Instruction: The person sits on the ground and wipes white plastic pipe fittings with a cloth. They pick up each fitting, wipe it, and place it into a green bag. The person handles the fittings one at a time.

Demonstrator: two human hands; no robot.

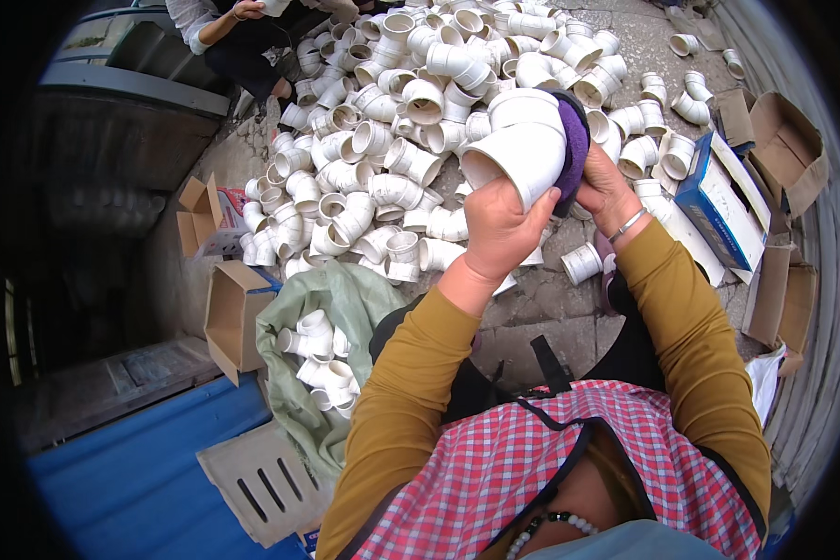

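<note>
A white plastic pipe elbow [521, 143] is raised before me, its wide mouth tilted down to the left. My left hand [507, 220] grips the rim of that mouth, thumb outside and fingers partly hidden. On the elbow's right side lies a purple fabric pad [572, 147] with a dark edge. My right hand [605, 189] holds this pad against the fitting; its fingers are mostly hidden behind it. Beyond my hands spreads a large heap of white pipe fittings [409, 168]. One loose fitting [582, 264] lies on the paving near my foot.
An open green woven sack [364, 294] with fittings inside stands at my left, beside cardboard boxes [234, 315]. To the right are a blue-and-white carton [717, 203] and open brown boxes [787, 140]. Another person's forearm [217, 29] shows at upper left, the hand holding a white piece.
</note>
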